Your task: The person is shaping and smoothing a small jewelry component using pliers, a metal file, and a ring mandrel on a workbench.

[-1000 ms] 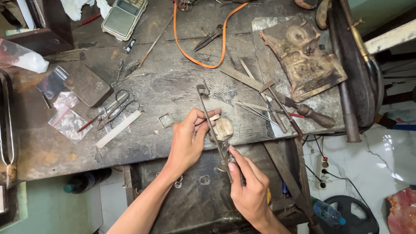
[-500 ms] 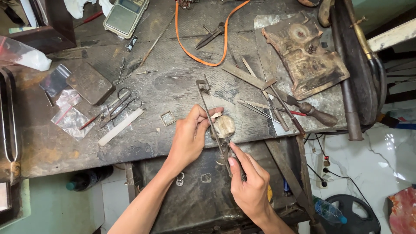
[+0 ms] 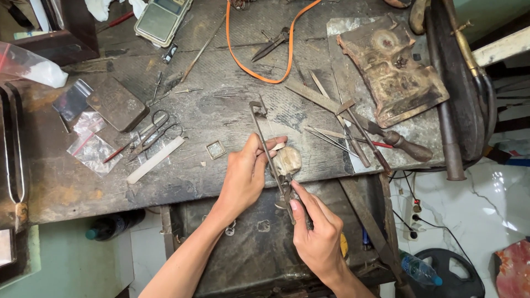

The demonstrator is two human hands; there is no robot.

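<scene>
From up here I look down on a dark, scarred workbench (image 3: 110,187), its top grey and worn, its front edge running across the middle of the view. Below that edge sits a blackened metal drawer (image 3: 254,248). Past the bench's right edge I see a glossy white tiled floor (image 3: 475,209) catching soft daylight, with a white power strip (image 3: 409,216) on it. Under the left corner, the floor looks pale green (image 3: 66,265).

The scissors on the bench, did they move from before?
No. The scissors still lie between the flat dark metal tin and the white strip, as earlier; only the camera shifted slightly.
</scene>
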